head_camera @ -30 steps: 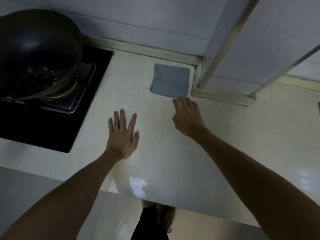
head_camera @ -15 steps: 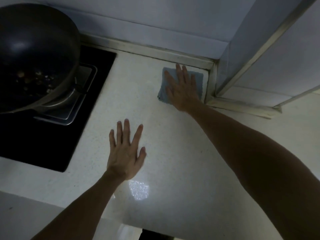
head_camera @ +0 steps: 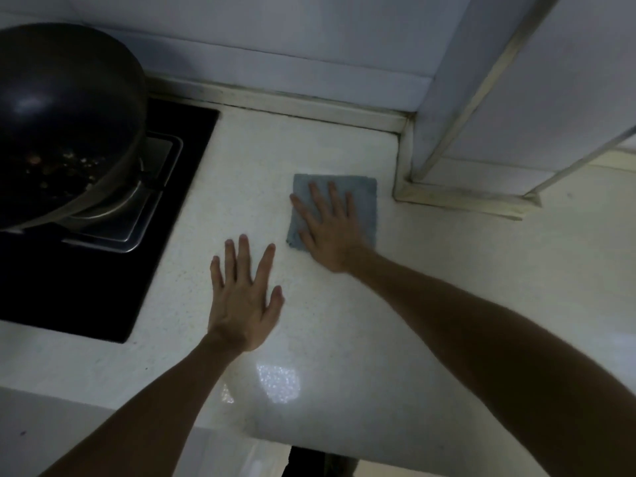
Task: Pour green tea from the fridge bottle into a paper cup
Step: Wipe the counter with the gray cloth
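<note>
Hands flat, released: right hand pressing cloth on desk, one o'clock of left hand; bottle, cup unseen.

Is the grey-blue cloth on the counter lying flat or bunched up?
Flat. The cloth shows a square outline on the counter, and the right hand presses it with straight fingers.

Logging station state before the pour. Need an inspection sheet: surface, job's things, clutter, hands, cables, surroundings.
Surface: pale speckled countertop, glare patch near the front edge.
Job's things: nothing seen.
Clutter: blue-grey cloth lying flat on the countertop; dark wok on the black hob at left.
Hands: left hand flat on bare countertop, fingers spread; right hand flat on the cloth, fingers straight.
Cables: nothing seen.
Surroundings: tiled wall behind; boxed column at right.
</note>
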Available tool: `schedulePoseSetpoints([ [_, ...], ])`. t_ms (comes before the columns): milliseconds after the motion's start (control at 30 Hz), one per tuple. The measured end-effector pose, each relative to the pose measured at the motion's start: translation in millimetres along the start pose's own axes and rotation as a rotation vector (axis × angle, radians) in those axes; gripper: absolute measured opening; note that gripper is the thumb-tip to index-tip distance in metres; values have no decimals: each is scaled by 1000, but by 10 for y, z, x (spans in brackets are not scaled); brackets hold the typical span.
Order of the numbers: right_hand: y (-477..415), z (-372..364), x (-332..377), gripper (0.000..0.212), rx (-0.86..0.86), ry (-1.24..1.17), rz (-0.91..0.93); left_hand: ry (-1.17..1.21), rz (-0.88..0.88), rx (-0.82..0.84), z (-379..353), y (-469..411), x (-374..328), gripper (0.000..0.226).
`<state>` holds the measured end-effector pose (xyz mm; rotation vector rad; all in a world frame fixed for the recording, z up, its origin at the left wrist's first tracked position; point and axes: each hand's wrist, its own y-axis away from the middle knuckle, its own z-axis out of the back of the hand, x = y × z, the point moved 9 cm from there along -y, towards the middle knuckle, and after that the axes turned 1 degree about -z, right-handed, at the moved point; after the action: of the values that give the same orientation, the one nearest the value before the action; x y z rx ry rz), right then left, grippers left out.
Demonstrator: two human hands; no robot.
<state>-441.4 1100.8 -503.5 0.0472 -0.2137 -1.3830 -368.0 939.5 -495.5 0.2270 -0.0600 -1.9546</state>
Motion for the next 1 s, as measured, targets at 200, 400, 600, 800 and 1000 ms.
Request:
schedulePoseSetpoints([
  [200, 1138, -56, 186, 64, -64, -134, -87, -13, 8, -18, 15, 17, -34, 74],
  [400, 2059, -200, -274, 69, -69, -138, -212, -14, 10, -15, 17, 10, -33, 75],
  [600, 2101, -122, -1214, 85, -38, -192, -403, -2, 19, -13, 20, 11, -15, 74],
  [800, 1244, 7, -981, 87, -6, -138, -323, 3, 17, -11, 28, 13, -19, 74],
  [1000, 852, -28, 26, 79, -5, -104, -169, -24, 26, -6, 13, 18, -6, 74],
])
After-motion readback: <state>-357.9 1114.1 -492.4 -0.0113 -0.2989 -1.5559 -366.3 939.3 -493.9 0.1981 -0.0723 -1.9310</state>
